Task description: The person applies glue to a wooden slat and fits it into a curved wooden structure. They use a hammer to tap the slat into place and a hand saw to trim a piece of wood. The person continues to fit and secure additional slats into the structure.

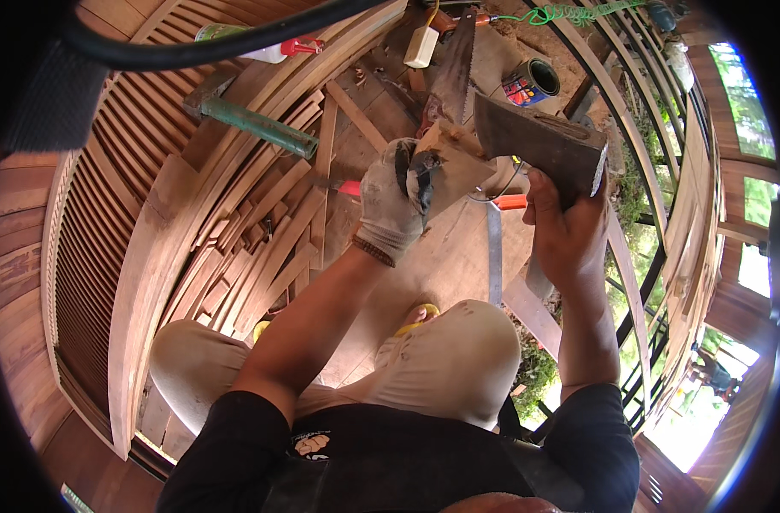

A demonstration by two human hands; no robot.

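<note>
My left hand point(394, 201), in a grey work glove with dark patches, is closed round a tan, flat-faced piece of wood point(458, 167), its upper end ragged. My bare right hand point(565, 227) grips a dark, worn axe head point(535, 145) from below; its bright edge faces right. The axe head's left end is close to the wood's upper right side; whether they touch I cannot tell. No handle of the axe shows. Behind the wood, a handsaw point(454, 77) with a rusty blade lies on the floor.
A hammer with a green tubular handle point(257, 126) rests on curved wooden slats at the left. Wood strips point(261, 248) are heaped below it. An opened tin point(531, 83), a pale block on a cord point(420, 47) and a metal square point(495, 248) lie around. A slatted wooden frame point(91, 256) stands far left.
</note>
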